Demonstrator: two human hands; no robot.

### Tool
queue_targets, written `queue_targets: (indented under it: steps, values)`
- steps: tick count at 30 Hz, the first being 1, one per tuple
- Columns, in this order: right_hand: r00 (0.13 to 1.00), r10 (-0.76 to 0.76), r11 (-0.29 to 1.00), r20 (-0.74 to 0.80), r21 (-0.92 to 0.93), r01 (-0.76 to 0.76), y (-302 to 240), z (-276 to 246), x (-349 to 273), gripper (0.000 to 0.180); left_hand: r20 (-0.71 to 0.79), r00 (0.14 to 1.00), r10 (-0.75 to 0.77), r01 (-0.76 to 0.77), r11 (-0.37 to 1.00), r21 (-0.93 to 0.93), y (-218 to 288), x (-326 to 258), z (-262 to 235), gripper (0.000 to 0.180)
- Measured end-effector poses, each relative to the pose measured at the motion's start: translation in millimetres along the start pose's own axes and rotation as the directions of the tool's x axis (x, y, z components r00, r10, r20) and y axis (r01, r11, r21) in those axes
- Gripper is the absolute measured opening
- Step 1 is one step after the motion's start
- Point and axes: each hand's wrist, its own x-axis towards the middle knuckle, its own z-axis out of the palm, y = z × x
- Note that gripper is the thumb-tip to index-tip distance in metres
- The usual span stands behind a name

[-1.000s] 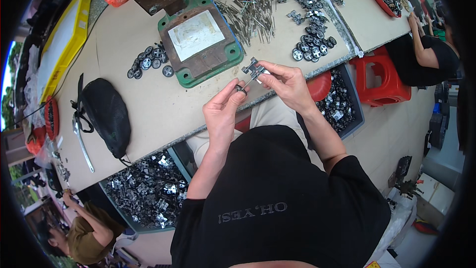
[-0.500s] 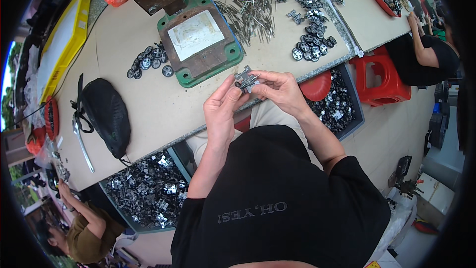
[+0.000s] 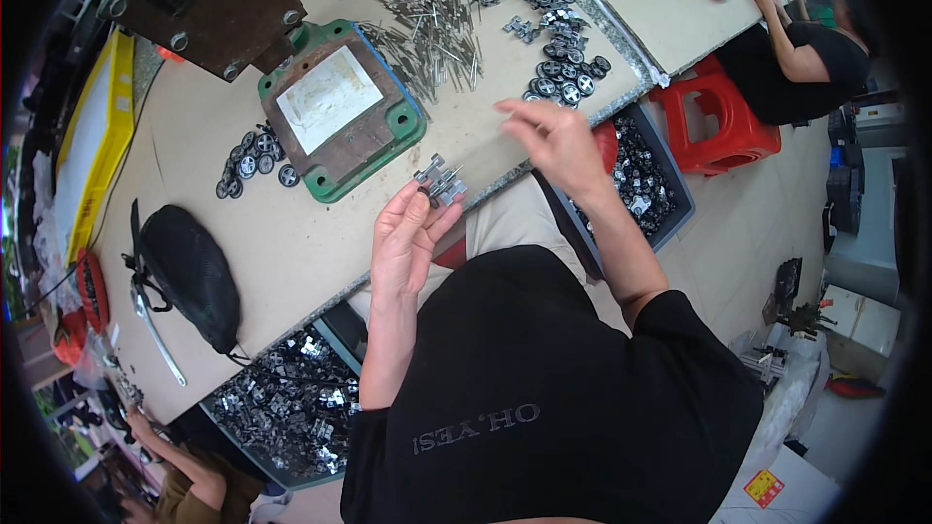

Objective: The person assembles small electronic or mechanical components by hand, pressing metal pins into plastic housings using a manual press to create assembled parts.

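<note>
My left hand (image 3: 398, 238) pinches a small grey toy-car chassis (image 3: 445, 184) over the table's front edge. A dark wheel (image 3: 424, 196) sits on the chassis beside my left fingertips, and a thin metal pin stands out of its other end. My right hand (image 3: 561, 147) is raised to the right, apart from the chassis. Its thumb and forefinger are a little apart and hold nothing that I can see. Just beyond it lies a pile of black wheels (image 3: 573, 78) with silver spokes, partly hidden by the fingers.
A press with a green base (image 3: 325, 181) stands left of centre. Loose metal pins (image 3: 437, 44), more chassis pieces (image 3: 524, 29) and another group of wheels (image 3: 254, 160) lie around it. Bins of parts (image 3: 282, 403) flank my lap. A red stool (image 3: 714, 131) and co-workers are nearby.
My right hand has let go of the chassis and moved right toward the wheel pile. My left hand keeps the chassis, now alone. The whole view has shifted.
</note>
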Motion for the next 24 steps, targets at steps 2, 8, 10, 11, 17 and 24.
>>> queue_targets:
  steps: [2,8,10,11,17,24]
  values:
    - [0.995,-0.076,0.943,-0.066,-0.330,0.050,10,-14,7,0.023,-0.006,1.000,-0.009,0.009,1.000,0.023,-1,0,-1,0.030]
    - [0.986,-0.147,0.926,-0.075,-0.361,0.110,32,-13,13,0.020,0.022,0.999,-0.025,0.025,1.000,0.002,-4,-2,1,0.029]
    - [0.995,-0.057,0.988,-0.076,-0.146,0.045,23,-8,14,0.018,0.004,1.000,-0.010,0.010,0.999,-0.030,-4,-2,5,0.027]
    - [0.996,-0.057,0.989,-0.064,-0.137,0.048,21,0,11,0.018,-0.002,1.000,-0.003,0.003,0.998,-0.063,-5,-2,6,0.025]
    - [0.962,0.178,0.625,0.208,0.731,-0.274,-14,29,-5,0.019,-0.052,0.996,0.077,-0.079,0.996,-0.031,-4,-2,12,0.026]
    - [0.947,0.239,0.592,0.216,0.740,-0.318,-21,41,-13,0.018,-0.096,0.986,0.134,-0.137,0.990,-0.022,-8,2,8,0.025]
